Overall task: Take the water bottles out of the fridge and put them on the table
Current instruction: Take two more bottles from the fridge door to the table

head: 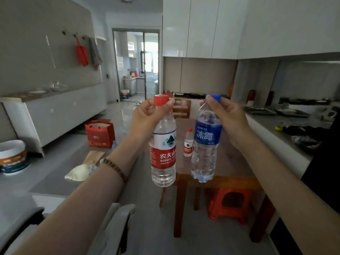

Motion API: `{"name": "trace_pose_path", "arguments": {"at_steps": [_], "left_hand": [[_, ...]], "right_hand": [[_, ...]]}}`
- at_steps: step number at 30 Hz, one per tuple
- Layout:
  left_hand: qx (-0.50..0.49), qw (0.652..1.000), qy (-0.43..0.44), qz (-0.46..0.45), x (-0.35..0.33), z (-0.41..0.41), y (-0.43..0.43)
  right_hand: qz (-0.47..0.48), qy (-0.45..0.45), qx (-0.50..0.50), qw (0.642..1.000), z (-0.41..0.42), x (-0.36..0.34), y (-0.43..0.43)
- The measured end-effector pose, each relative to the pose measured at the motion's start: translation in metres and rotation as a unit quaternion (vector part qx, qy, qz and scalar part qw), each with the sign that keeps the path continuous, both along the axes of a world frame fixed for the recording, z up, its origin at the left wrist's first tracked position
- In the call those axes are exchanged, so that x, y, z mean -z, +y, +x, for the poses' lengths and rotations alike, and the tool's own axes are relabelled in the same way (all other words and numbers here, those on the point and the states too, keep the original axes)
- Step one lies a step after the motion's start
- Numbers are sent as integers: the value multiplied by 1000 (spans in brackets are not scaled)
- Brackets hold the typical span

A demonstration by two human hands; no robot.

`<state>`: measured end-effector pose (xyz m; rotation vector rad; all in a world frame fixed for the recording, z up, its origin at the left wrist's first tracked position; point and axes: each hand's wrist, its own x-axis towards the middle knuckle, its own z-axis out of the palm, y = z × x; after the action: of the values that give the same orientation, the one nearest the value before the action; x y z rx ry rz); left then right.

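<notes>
My left hand (145,116) pinches the neck of a clear water bottle with a red cap and red label (163,153), which hangs upright in the air. My right hand (228,115) grips the blue-capped bottle with a blue label (206,144) by its neck, beside the first one. Both bottles hang in front of a brown wooden table (230,162). A small red-capped water bottle (188,143) stands upright on that table. No fridge is in view.
An orange plastic stool (230,203) sits under the table and a wooden chair (181,108) stands behind it. A grey counter (276,126) with trays and clutter runs along the right. A red gift bag (100,133) and a round tub (12,157) sit at the left.
</notes>
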<state>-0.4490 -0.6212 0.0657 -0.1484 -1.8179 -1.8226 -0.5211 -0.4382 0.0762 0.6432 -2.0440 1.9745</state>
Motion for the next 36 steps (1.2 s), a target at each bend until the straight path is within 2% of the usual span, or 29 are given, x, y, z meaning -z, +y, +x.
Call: {"name": "trace_pose_path", "arguments": {"at_steps": [6, 10, 14, 16, 19, 22, 29, 36], "left_hand": [[-1, 999, -1, -42, 27, -119, -23], [1, 988, 17, -151, 62, -217, -41], [17, 960, 17, -278, 99, -316, -57], [39, 952, 7, -304, 117, -359, -61], [63, 952, -22, -297, 142, -417, -66], [87, 955, -71, -274, 171, -461, -66], [93, 961, -159, -205, 229, -515, -47], [87, 963, -209, -144, 253, -542, -25]], "right_hand": [[42, -2, 34, 999, -122, 34, -7], [53, -43, 45, 997, -199, 67, -15], [72, -78, 60, 993, -273, 100, -28], [99, -88, 80, 988, -307, 115, -31], [135, -92, 101, 981, -353, 138, -32], [120, -125, 91, 981, -391, 161, -35], [116, -173, 91, 974, -457, 218, -25], [149, -195, 74, 966, -497, 258, -5]]}}
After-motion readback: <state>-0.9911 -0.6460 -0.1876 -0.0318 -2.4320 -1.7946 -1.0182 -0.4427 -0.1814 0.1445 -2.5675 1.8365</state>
